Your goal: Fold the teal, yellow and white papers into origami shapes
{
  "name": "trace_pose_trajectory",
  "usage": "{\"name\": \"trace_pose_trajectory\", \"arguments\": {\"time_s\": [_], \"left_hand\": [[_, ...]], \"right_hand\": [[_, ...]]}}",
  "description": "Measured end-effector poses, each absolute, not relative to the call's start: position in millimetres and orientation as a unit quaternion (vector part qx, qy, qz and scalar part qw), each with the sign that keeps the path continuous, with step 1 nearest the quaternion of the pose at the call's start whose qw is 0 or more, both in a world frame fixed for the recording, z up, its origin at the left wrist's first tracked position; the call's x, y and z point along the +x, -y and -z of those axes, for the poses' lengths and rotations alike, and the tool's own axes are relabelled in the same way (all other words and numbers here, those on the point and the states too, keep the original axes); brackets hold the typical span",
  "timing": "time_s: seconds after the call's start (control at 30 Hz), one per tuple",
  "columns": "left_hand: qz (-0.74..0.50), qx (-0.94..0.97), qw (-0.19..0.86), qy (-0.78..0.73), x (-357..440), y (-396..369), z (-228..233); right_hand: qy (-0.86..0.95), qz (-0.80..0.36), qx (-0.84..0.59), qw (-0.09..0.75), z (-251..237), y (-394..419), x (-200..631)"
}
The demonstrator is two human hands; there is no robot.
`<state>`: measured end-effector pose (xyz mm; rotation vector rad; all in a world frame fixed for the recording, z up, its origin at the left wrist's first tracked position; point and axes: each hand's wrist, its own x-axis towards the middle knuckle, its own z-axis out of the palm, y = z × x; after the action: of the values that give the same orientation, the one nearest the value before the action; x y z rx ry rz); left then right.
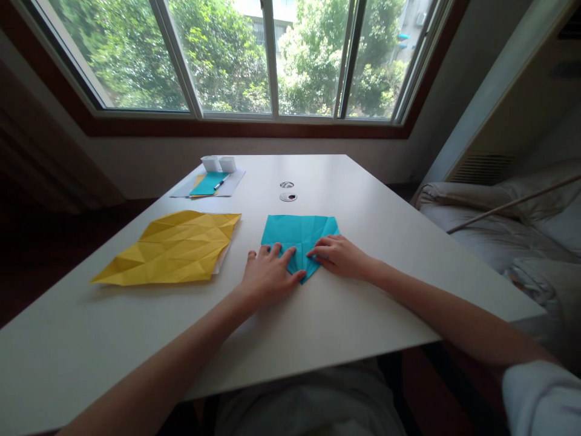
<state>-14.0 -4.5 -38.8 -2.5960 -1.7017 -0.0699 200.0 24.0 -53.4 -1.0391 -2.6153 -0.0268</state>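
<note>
A folded sheet of turquoise origami paper (290, 229) lies flat on the white table in front of me, creased, with a pointed end toward me. My left hand (270, 272) rests on its lower left part, fingers spread and thumb near the point. On the right edge lies my right hand (338, 255), its fingers curled together at the paper's folded flap; whether they pinch it is partly hidden. A larger yellow sheet (177, 248), crumpled with many crease lines, sits to the left of my left hand, with a white sheet peeking out under its right edge.
At the table's far left stand two small white containers (218, 163) by a stack of turquoise, yellow and white paper with a pen (221, 181) on top. Two round stickers or discs (288, 197) lie beyond the turquoise paper. The table (385, 224) faces a window.
</note>
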Motion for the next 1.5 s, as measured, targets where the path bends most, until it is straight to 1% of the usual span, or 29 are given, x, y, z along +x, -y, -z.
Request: {"name": "trace_pose_trajectory", "arguments": {"time_s": [0.43,0.67,0.8,0.97,1.07,1.17,1.27,1.33,1.43,1.5], "left_hand": [[0.008,-0.845,-0.001,0.534,-18.6,1.7,36.7],[0.011,-0.844,0.007,0.536,-17.1,1.9,36.2],[0.009,-0.843,0.005,0.537,-17.0,1.6,36.4],[0.011,-0.843,-0.001,0.538,-18.3,0.1,38.9],[0.008,-0.843,-0.007,0.538,-18.5,0.1,39.1],[0.003,-0.841,-0.011,0.54,-18.2,0.4,37.8],[0.0,-0.84,-0.013,0.543,-18.2,0.4,36.6],[0.004,-0.841,-0.012,0.54,-18.3,0.3,36.6],[0.011,-0.843,-0.005,0.539,-18.2,0.3,37.9],[0.012,-0.841,-0.003,0.541,-17.9,0.5,38.8]], "right_hand": [[0.912,-0.017,-0.379,0.157,52.8,-22.6,198.9],[0.865,-0.016,-0.475,0.16,48.8,-9.5,183.5],[0.841,-0.027,-0.525,0.129,50.3,-13.6,185.2],[0.804,-0.045,-0.589,0.071,47.9,-35.3,212.7],[0.781,-0.041,-0.621,0.055,45.9,-48.0,232.3],[0.765,-0.036,-0.641,0.058,45.2,-54.4,244.2],[0.787,-0.006,-0.61,0.091,43.2,-50.0,241.7],[0.828,0.034,-0.547,0.119,40.4,-40.5,231.9],[0.906,0.043,-0.407,0.109,36.2,-21.2,212.4],[0.935,0.007,-0.345,0.083,35.6,-9.5,201.7]]}}
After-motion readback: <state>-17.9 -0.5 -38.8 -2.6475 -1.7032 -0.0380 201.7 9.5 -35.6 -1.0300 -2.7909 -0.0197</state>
